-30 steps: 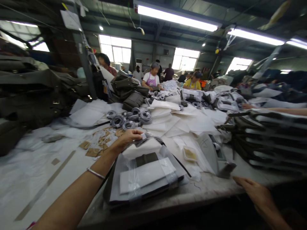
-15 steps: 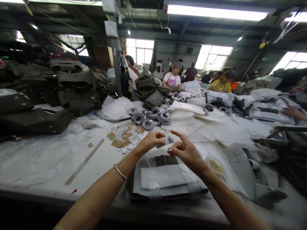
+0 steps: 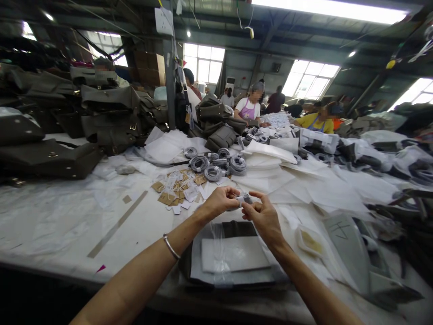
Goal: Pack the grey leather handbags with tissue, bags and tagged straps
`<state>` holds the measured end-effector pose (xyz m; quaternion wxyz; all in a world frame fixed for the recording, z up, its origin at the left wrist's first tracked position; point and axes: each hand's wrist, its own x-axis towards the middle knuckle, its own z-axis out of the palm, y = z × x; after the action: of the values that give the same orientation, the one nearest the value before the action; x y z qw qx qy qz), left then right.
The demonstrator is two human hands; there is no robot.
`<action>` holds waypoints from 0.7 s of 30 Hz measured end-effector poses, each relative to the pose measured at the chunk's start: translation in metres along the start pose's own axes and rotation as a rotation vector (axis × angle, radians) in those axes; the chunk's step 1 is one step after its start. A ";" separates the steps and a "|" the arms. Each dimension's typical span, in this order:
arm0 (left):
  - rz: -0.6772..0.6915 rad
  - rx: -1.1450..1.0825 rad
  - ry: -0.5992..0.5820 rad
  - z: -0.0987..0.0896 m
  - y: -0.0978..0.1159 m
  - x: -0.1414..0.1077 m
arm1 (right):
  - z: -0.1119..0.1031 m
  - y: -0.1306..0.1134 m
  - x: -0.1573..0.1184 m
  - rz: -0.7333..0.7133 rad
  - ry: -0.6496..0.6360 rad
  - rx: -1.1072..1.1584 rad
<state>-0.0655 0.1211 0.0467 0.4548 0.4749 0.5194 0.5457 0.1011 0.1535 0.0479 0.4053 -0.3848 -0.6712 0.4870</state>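
Note:
My left hand [image 3: 219,202] pinches a small grey and white wrapped piece [image 3: 241,199], partly hidden behind the fingers. My right hand [image 3: 265,220] meets it from the other side, thumb and index finger closed on its right end. Below both hands lies a dark bag [image 3: 241,229] with a white padding sheet [image 3: 233,254] and clear plastic over it. Just beyond the hands sits a cluster of grey wrapped coils [image 3: 213,173]. To their left is a heap of brown and white tags [image 3: 167,198] with strings.
Dark bags [image 3: 50,158] are piled at the left. White sheets [image 3: 324,185] spread over the right of the table. A small clear tray [image 3: 309,240] and a grey tape dispenser [image 3: 348,253] stand at the right. A flat strip [image 3: 118,223] lies left. People work behind.
My right fingers have come in from slightly apart and now close on the wrapped piece. My left hand keeps its pinch. The view has shifted a little.

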 end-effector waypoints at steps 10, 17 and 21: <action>-0.099 -0.108 -0.032 -0.007 0.004 0.007 | -0.013 0.019 0.003 0.044 -0.035 -0.441; -0.141 -0.156 -0.103 -0.014 0.013 0.014 | -0.046 -0.005 0.005 -0.882 0.136 -0.820; -0.111 -0.147 -0.162 -0.014 0.016 0.015 | -0.026 -0.018 0.017 -1.045 -0.105 -1.091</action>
<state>-0.0813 0.1329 0.0636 0.5583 0.4533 0.4653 0.5161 0.1163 0.1738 0.0737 0.3031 -0.1390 -0.9304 -0.1522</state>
